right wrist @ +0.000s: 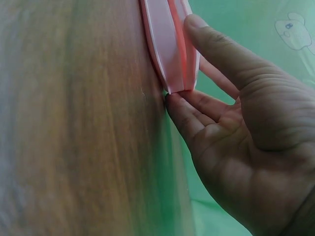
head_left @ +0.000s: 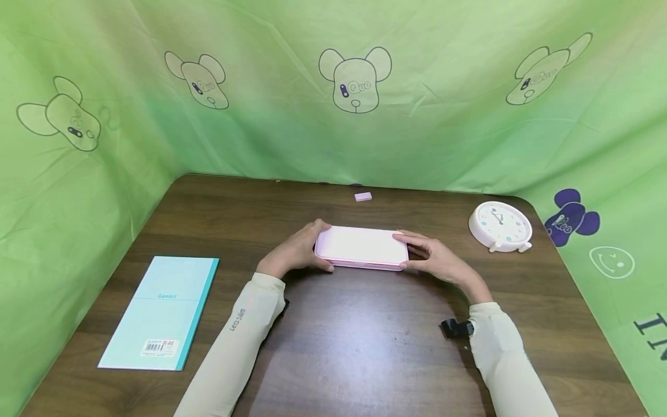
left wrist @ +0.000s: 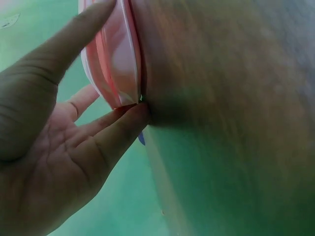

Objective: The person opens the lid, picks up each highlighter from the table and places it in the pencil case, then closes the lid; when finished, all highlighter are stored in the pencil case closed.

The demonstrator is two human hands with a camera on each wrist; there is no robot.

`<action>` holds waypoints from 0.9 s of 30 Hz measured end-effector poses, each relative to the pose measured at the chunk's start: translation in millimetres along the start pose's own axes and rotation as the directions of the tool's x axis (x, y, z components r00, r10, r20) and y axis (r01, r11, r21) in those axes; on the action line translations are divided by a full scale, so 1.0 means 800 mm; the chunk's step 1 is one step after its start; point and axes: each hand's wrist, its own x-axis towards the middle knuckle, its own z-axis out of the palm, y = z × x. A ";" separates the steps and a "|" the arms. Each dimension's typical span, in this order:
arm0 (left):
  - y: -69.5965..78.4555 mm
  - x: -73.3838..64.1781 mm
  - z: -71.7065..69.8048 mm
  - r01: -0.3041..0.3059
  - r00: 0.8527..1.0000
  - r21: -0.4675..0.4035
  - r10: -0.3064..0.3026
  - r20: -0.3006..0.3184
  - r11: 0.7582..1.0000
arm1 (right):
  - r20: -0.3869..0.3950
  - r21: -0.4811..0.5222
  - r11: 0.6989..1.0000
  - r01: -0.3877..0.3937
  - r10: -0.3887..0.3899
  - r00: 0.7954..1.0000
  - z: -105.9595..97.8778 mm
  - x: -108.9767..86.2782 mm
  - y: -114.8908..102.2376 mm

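Observation:
A flat pink-and-white pencil case (head_left: pixel 362 245) lies lengthwise across the middle of the table, its pale lid uppermost. My left hand (head_left: pixel 299 250) grips its left end, thumb on the near side and fingers around the far corner. At the opposite end, my right hand (head_left: pixel 438 260) holds the case between thumb and fingers. In the left wrist view, the rounded end of the case (left wrist: pixel 120 64) shows a red-pink seam along its side, with fingertips low by the tabletop. The right wrist view has the thumb against the side of the case (right wrist: pixel 167 54).
A light-blue notebook (head_left: pixel 165 315) lies at the left. Beyond the case, near the back edge, is a small lilac block (head_left: pixel 363 197). A white round clock (head_left: pixel 501 225) lies face up at the back right. Green printed cloth (head_left: pixel 281 104) hangs around the wooden table (head_left: pixel 365 336).

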 end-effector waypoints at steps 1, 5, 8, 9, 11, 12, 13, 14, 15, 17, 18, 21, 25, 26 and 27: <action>0.000 0.000 0.000 -0.005 1.000 -0.002 0.005 0.006 1.000 | -0.001 0.001 1.000 -0.003 0.003 1.000 0.000 0.000 0.000; -0.001 0.000 -0.001 -0.003 1.000 -0.010 0.003 0.020 1.000 | 0.001 0.007 1.000 -0.004 0.004 1.000 0.001 -0.001 0.001; -0.002 0.000 -0.003 0.000 1.000 -0.008 0.000 0.016 1.000 | 0.000 -0.010 1.000 -0.006 0.006 1.000 0.001 -0.002 0.001; -0.002 0.000 -0.003 -0.001 1.000 -0.007 0.001 0.013 1.000 | 0.001 -0.019 1.000 -0.005 0.005 1.000 0.001 -0.002 0.001; -0.002 0.001 -0.003 -0.003 1.000 -0.003 0.003 0.003 1.000 | 0.001 -0.036 0.999 -0.006 0.006 1.000 0.000 -0.001 0.000; -0.002 0.001 -0.002 -0.004 1.000 0.000 0.004 -0.002 1.000 | 0.000 -0.047 0.999 -0.008 0.008 1.000 0.000 -0.001 -0.001; -0.001 0.001 -0.002 -0.004 1.000 0.003 0.004 -0.008 1.000 | -0.001 -0.059 0.998 -0.009 0.009 1.000 0.000 -0.001 -0.001; 0.000 0.001 -0.002 -0.003 1.000 0.004 0.003 -0.013 1.000 | -0.001 -0.066 0.998 -0.012 0.012 1.000 0.000 -0.001 -0.001; 0.000 0.001 -0.001 -0.001 1.000 0.007 0.001 -0.015 1.000 | 0.001 -0.078 0.997 -0.012 0.012 1.000 0.000 -0.001 -0.001; 0.001 0.001 0.001 0.003 1.000 0.010 -0.003 -0.017 1.000 | -0.005 -0.111 0.994 -0.020 0.019 1.000 0.000 -0.001 -0.002; 0.002 0.002 0.001 0.005 1.000 0.011 -0.005 -0.017 1.000 | -0.008 -0.127 0.992 -0.023 0.022 1.000 0.000 -0.002 -0.002; 0.003 0.003 0.004 0.015 1.000 0.013 -0.015 -0.017 1.000 | -0.017 -0.172 0.985 -0.026 0.023 1.000 0.001 -0.003 -0.001; 0.004 0.004 0.006 0.027 0.999 0.013 -0.027 -0.031 1.000 | -0.025 -0.185 0.982 -0.029 0.025 0.999 0.003 -0.004 -0.003; 0.004 0.004 0.006 0.028 0.999 0.012 -0.027 -0.034 1.000 | -0.025 -0.181 0.983 -0.030 0.026 0.999 0.004 -0.004 -0.004; 0.004 0.004 0.007 0.029 0.999 0.014 -0.028 -0.038 0.999 | -0.025 -0.176 0.984 -0.033 0.029 0.999 0.005 -0.004 -0.005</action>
